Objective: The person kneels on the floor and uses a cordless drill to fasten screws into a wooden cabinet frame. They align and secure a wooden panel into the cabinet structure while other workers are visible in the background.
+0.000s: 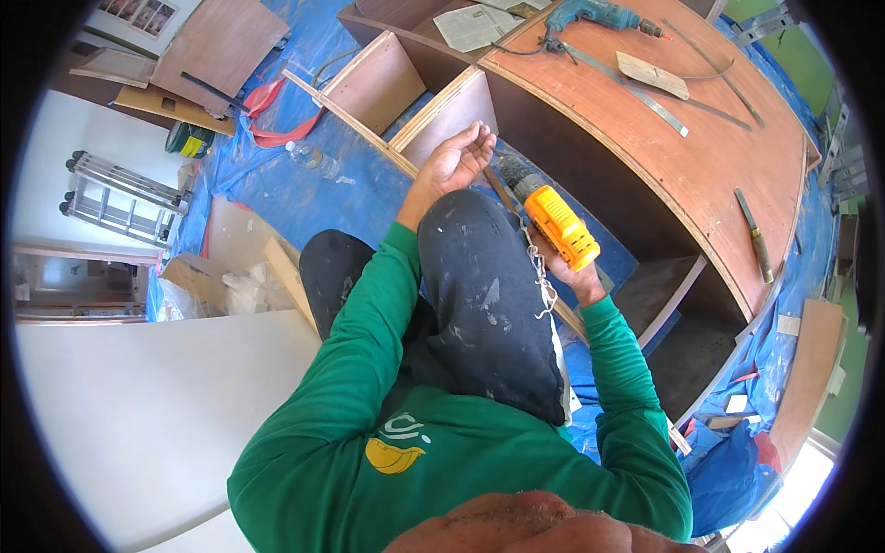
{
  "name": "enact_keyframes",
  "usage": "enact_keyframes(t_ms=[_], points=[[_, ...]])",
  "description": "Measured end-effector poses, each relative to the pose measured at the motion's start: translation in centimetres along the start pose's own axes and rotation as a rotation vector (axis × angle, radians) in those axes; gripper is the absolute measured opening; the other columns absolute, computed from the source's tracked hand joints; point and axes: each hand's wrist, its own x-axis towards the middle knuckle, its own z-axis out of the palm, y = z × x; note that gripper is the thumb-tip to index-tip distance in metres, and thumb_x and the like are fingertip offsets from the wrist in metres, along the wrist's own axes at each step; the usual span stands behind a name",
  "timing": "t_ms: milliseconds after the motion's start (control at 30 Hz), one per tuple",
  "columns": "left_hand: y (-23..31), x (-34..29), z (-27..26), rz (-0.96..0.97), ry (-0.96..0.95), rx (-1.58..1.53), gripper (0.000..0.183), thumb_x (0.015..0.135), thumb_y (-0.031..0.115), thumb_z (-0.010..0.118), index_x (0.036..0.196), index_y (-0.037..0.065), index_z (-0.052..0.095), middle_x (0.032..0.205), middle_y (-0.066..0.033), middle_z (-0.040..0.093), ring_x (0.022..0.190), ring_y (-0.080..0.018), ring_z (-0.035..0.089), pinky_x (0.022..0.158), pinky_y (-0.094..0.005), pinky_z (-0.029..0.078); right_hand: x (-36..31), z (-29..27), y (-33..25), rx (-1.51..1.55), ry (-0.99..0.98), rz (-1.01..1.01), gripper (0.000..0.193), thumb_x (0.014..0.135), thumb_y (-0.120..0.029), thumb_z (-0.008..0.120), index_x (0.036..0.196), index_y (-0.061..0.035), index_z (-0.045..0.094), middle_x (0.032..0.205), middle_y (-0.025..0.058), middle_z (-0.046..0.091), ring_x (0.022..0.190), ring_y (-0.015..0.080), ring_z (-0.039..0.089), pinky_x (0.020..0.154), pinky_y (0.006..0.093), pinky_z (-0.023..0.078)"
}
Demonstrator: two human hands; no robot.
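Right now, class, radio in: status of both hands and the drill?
Right hand gripping yellow drill, pointed at the shelf edge. Left hand pinched at the bit tip, contents too small to tell. Raised knee between the arms; wooden cabinet ahead.

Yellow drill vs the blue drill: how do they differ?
The yellow drill is gripped in the right hand, raised with its nose pointing toward the left hand; the blue drill lies untouched on the curved wooden top. The yellow drill shows no cord; the blue drill has a dark cable trailing from it. The yellow one is near the knee; the blue one sits far off. Both are pistol-shaped power drills.
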Motion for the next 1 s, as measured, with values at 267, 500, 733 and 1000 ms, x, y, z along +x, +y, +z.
enact_keyframes(t_ms=[267, 500, 733, 1000], points=[[-0.9, -1.7, 1.6, 0.025, -0.020, 0.097, 0.015, 0.108, 0.015, 0.064, 0.116, 0.002, 0.066, 0.110, -0.0055, 0.067, 0.104, -0.0150, 0.066, 0.099, -0.0281, 0.056, -0.2, 0.1, -0.8, -0.299, 0.045, -0.246, 0.048, 0.085, -0.015, 0.087, 0.129, -0.0098, 0.069, 0.118, 0.0118, 0.070, 0.110, 0.0318, 0.065, 0.097, 0.0416, 0.050], [-1.0, -2.8, 2.8, 0.010, -0.002, 0.154, 0.016, 0.109, 0.014, 0.063, 0.117, 0.001, 0.066, 0.111, -0.0064, 0.068, 0.107, -0.0149, 0.067, 0.100, -0.0281, 0.056, 0.1, 0.3, -1.1, -0.066, -0.020, 0.067, 0.044, 0.088, -0.020, 0.087, 0.126, -0.0093, 0.069, 0.118, 0.0135, 0.068, 0.106, 0.0311, 0.067, 0.095, 0.0411, 0.052], [-1.2, -2.8, 3.5, 0.015, 0.021, 0.225, 0.016, 0.109, 0.015, 0.064, 0.113, 0.000, 0.068, 0.109, -0.0072, 0.070, 0.106, -0.0155, 0.070, 0.100, -0.0278, 0.058, -0.3, 0.7, 0.7, -0.055, -0.033, 0.028, 0.047, 0.088, -0.021, 0.087, 0.129, -0.0094, 0.069, 0.120, 0.0133, 0.067, 0.108, 0.0315, 0.066, 0.096, 0.0415, 0.052], [-1.2, -2.5, 2.9, 0.028, -0.033, 0.222, 0.019, 0.109, 0.014, 0.063, 0.112, -0.004, 0.068, 0.107, -0.0084, 0.070, 0.109, -0.0174, 0.071, 0.103, -0.0279, 0.059, -0.1, 0.6, -0.1, -0.149, -0.027, -0.014, 0.045, 0.088, -0.018, 0.086, 0.129, -0.0113, 0.070, 0.121, 0.0119, 0.070, 0.111, 0.0334, 0.064, 0.097, 0.0425, 0.050]])
